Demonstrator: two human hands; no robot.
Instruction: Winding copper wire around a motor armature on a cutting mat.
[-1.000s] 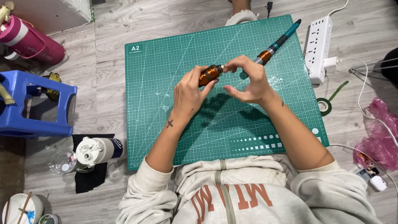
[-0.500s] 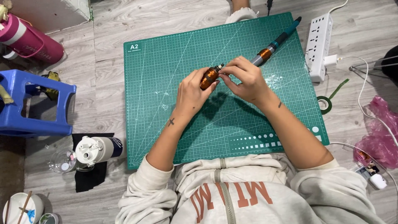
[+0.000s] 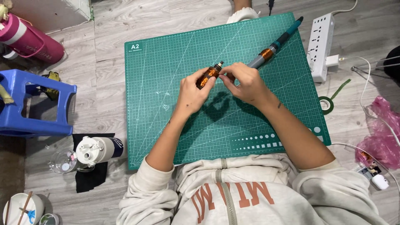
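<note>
I read the step in hand as work on the small copper-wound coil (image 3: 208, 76), held above the middle of the green cutting mat (image 3: 175, 125). My left hand (image 3: 192, 95) grips the coil body, fingers curled and pressed around its lower end, the dark tip pointing far and right. My right hand (image 3: 246, 83) meets it at that tip; thumb and forefinger are pinched together there, apparently on something too fine to resolve, possibly wire. I cannot tell what.

In my judgement the next move calls for a steady left grip and a small, controlled motion of the right fingertips at the coil end.

A second coil on a teal-handled rod (image 3: 275, 46) lies on the mat, far right, just beyond the right hand.

The mat rests on a grey wood-plank floor (image 3: 108, 25). Right of it: a white power strip (image 3: 323, 41), a roll of green tape (image 3: 326, 105), a pink plastic bag (image 3: 381, 133). Left: a blue plastic stool (image 3: 25, 104), a pink bottle (image 3: 29, 39), and a white-lidded bottle (image 3: 98, 149) near the left sleeve.
</note>
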